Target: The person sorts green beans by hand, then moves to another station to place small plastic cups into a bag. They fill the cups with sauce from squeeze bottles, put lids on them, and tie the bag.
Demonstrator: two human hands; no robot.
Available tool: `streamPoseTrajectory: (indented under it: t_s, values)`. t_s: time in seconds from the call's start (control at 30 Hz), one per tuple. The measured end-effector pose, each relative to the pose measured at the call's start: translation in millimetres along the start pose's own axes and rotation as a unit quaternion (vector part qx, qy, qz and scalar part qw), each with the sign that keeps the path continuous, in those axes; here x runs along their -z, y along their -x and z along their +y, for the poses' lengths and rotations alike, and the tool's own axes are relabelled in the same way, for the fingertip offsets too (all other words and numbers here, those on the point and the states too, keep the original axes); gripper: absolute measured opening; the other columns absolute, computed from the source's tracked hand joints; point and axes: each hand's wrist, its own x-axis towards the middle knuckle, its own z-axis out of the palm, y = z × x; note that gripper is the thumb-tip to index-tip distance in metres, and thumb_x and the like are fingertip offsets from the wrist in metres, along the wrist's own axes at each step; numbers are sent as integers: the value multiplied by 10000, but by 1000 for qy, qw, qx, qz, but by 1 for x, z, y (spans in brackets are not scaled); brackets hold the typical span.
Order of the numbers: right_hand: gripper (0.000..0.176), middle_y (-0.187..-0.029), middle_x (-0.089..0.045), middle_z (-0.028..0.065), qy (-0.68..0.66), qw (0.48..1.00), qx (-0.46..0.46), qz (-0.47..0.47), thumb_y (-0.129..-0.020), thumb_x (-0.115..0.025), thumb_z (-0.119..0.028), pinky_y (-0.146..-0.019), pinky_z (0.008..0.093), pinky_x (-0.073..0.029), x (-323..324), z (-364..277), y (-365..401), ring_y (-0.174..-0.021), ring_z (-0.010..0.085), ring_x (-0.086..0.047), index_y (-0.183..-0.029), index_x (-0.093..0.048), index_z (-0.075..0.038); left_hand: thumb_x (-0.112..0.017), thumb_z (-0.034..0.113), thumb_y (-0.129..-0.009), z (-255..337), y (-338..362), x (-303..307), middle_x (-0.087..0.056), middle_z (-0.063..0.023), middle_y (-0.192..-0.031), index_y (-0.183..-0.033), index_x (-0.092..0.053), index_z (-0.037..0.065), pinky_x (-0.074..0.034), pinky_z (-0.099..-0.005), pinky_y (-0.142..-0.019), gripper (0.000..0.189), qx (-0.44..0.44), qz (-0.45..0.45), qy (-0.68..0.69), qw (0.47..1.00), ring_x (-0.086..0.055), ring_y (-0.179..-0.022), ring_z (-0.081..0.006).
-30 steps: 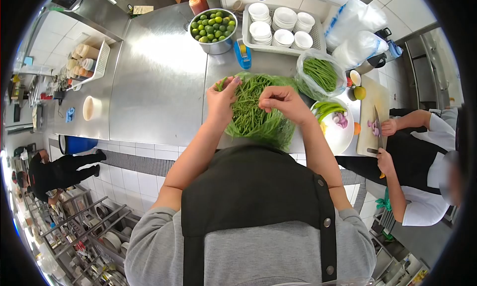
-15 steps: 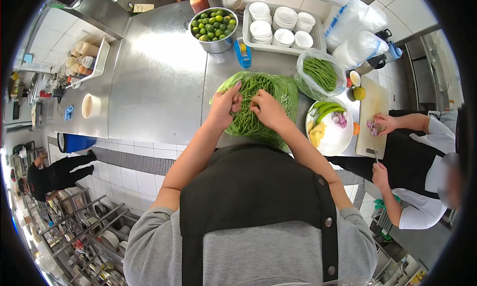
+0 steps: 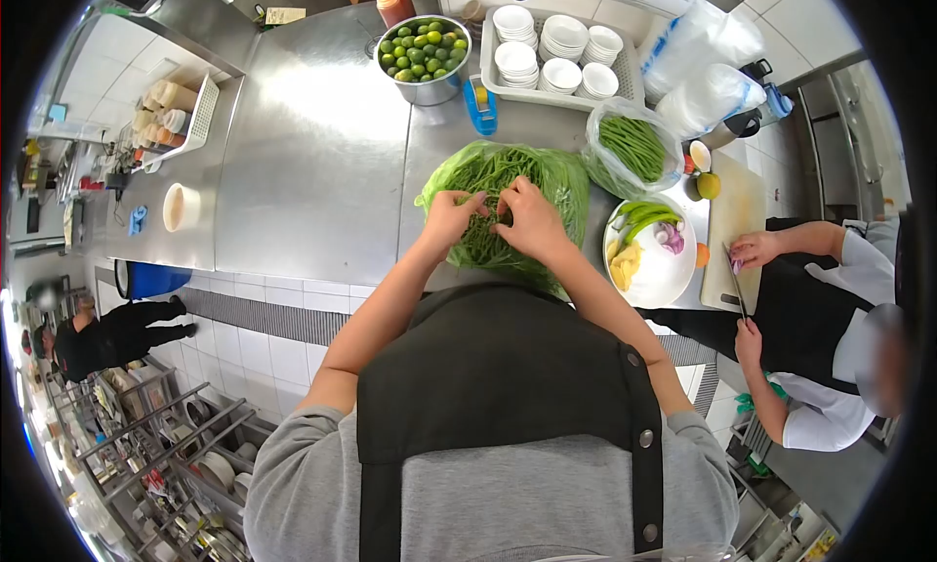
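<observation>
A green plastic bag lies open on the steel counter, filled with thin green stems or leaves. Over its left part is my left hand, its fingers bent and closed towards the thumb. My right hand is close beside it over the middle of the greens, fingertips pinched together. The two hands' fingertips nearly meet. Whatever is between the fingers of either hand is too small to make out.
Behind the bag stand a pot of limes, a blue tape dispenser and a tray of white cups. To the right are a bag of green beans, a white plate, and a co-worker's hands with a knife on a cutting board.
My left hand has moved down and right, closer to my right hand, and its thumb has turned inward. The co-worker's hand and knife have shifted slightly on the board.
</observation>
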Motion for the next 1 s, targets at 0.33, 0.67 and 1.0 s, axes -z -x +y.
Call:
streamPoseTrajectory:
  t_s: [0.33, 0.67, 1.0]
  values:
    - [170, -904, -606, 20, -311, 946, -67, -64, -837, -779, -172, -732, 292, -470, 35, 17, -12, -806, 127, -564, -870, -664, -52, -775, 215, -887, 18, 17, 3, -675, -14, -772, -943, -761, -8, -333, -222, -507, 231, -15, -26, 135, 990, -446, -552, -37]
    - [187, -913, -689, -26, -577, 803, -143, 27, -980, -649, -230, -695, 210, -439, 39, 12, -11, -752, 44, -541, -1030, -728, -68, -786, 149, -877, 36, 13, -11, -695, 7, -857, -1004, -722, 8, -307, -195, -491, 200, -34, -42, 271, 961, -417, -554, -5]
    - [130, -818, -641, 47, -304, 943, -16, 135, -875, -739, -110, -645, 289, -465, 13, -11, -4, -678, 126, -549, -900, -683, 5, -753, 148, -911, 42, 0, -14, -687, -4, -902, -993, -679, 55, -300, -218, -500, 145, -30, 43, 425, 904, -378, -538, -26]
